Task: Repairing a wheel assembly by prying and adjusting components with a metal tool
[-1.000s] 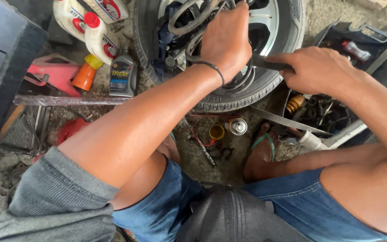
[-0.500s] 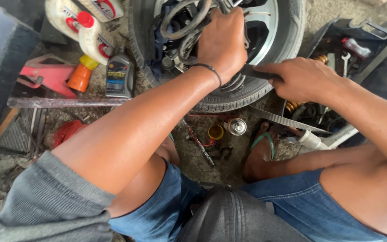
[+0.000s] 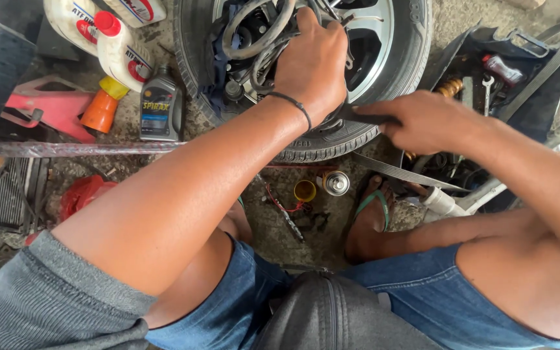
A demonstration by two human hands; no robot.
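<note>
Hands working a bundle of hoses over a wheel laid flat on the ground.

The dark rubber hoses (image 3: pixel 254 32) lie coiled in the hub of the wheel (image 3: pixel 384 58), directly under the left hand (image 3: pixel 312 65), which is closed over the bundle. They look bendy yet springy (likely to uncoil if released), so a grasp across several loops at once seems surest. The right hand (image 3: pixel 422 120), just right of the left, is clenched on a dark tool handle (image 3: pixel 364 118) pointing at the tyre. Left of the left hand stand a grey oil bottle (image 3: pixel 159 107) and white jugs (image 3: pixel 121 55); below both hands, a small can (image 3: pixel 336 183).
</note>
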